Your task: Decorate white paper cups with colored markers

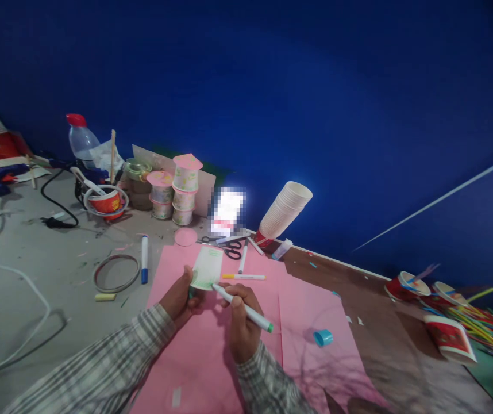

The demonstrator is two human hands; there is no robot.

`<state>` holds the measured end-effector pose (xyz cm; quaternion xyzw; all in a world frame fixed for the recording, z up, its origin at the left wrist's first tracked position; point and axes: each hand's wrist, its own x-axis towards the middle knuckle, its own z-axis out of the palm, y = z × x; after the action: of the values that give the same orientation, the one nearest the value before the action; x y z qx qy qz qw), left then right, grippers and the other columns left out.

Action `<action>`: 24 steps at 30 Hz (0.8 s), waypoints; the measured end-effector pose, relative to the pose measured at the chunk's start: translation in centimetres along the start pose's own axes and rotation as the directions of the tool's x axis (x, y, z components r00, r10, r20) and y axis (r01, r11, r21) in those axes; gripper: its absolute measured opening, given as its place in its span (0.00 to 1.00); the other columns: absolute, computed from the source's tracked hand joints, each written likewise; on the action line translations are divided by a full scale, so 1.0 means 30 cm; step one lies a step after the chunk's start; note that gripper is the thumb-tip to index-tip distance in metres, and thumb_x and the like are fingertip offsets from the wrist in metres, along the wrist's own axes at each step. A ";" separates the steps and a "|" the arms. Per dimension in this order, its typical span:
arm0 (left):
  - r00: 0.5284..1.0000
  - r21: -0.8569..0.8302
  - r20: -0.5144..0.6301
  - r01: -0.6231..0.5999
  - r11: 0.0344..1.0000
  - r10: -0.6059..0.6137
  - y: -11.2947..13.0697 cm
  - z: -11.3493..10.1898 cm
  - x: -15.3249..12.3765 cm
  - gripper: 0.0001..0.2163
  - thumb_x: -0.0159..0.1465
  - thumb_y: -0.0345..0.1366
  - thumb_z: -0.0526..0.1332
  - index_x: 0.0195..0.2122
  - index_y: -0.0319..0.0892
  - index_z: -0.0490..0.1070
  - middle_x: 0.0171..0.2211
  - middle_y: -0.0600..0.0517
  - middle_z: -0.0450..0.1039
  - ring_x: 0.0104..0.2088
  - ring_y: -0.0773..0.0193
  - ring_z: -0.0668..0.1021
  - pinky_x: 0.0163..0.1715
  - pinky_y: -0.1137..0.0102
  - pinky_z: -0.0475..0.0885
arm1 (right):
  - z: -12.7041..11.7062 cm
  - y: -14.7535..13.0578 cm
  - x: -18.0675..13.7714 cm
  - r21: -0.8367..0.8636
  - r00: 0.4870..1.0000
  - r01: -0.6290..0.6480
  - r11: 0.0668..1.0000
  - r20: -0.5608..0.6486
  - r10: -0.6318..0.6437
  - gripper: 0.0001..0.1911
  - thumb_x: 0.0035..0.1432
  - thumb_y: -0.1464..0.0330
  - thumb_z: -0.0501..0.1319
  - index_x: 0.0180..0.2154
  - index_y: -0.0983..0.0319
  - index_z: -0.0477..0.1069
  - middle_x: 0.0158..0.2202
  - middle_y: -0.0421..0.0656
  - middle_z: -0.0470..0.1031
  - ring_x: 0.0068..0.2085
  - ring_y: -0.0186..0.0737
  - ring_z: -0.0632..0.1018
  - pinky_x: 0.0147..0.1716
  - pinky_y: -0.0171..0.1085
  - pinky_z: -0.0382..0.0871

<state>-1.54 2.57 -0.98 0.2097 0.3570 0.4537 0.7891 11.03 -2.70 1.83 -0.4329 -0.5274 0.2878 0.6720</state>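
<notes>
My left hand (179, 298) is closed on the side of a white paper cup (208, 265), which has green marks near its upper and lower edges. A bit of green, perhaps a marker cap, shows beneath the left fingers. A white marker (253, 315) with a green end is gripped in my right hand (245, 325), its tip at the cup's lower edge. Both hands are over pink paper sheets (212, 356). Just beyond the cup lie a yellow-capped marker (243, 277) and black-handled scissors (233, 250).
Decorated cup towers (184, 198) with pink roofs stand at the back, near a lit, blurred-out screen (228, 210). Right of it leans a tall stack of cups (283, 211). A tape ring (116, 273) and a blue-capped marker (144, 260) lie left; a blue ring-shaped piece (323, 337) lies right.
</notes>
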 end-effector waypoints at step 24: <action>0.999 0.021 -0.027 -0.036 0.999 0.036 -0.001 0.004 -0.004 0.27 0.40 0.63 0.53 0.18 0.39 0.68 0.02 0.61 0.52 0.07 0.73 0.51 0.06 0.74 0.48 | 0.001 -0.006 0.004 -0.143 0.998 0.029 0.989 0.057 -0.021 0.10 0.56 0.70 0.54 0.33 0.59 0.74 0.24 0.39 0.74 0.26 0.43 0.77 0.28 0.40 0.72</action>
<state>-1.49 2.46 -0.87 0.2178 0.3685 0.4672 0.7737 11.03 -2.68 2.05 -0.4653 -0.5707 0.2526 0.6277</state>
